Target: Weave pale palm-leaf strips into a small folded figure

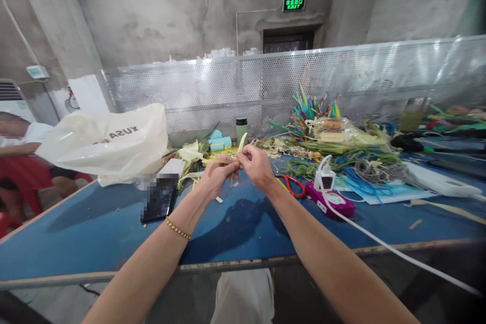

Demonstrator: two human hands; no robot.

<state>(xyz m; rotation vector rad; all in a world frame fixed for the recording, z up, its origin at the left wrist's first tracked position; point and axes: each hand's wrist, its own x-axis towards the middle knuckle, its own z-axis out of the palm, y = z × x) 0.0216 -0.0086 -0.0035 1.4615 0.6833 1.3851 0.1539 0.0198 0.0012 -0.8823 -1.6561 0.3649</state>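
Note:
Both hands meet over the middle of the blue table, pinching a pale, flat husk strip (242,143) between them. My left hand (215,178), with a gold bead bracelet at the wrist, has its fingers closed on the strip from the left. My right hand (258,166) grips it with thumb and forefinger from the right. One end of the strip sticks up above the fingertips and another piece reaches left. Exactly how it is folded or knotted is hidden by the fingers. Scissors with red handles (297,187) lie just right of my right hand.
A black phone (160,201) and a large white plastic bag (114,136) are on the left. Behind the hands stands a green bottle (242,131). A purple power strip (334,203) with a white cable (379,243) lies right. A person (28,136) sits far left.

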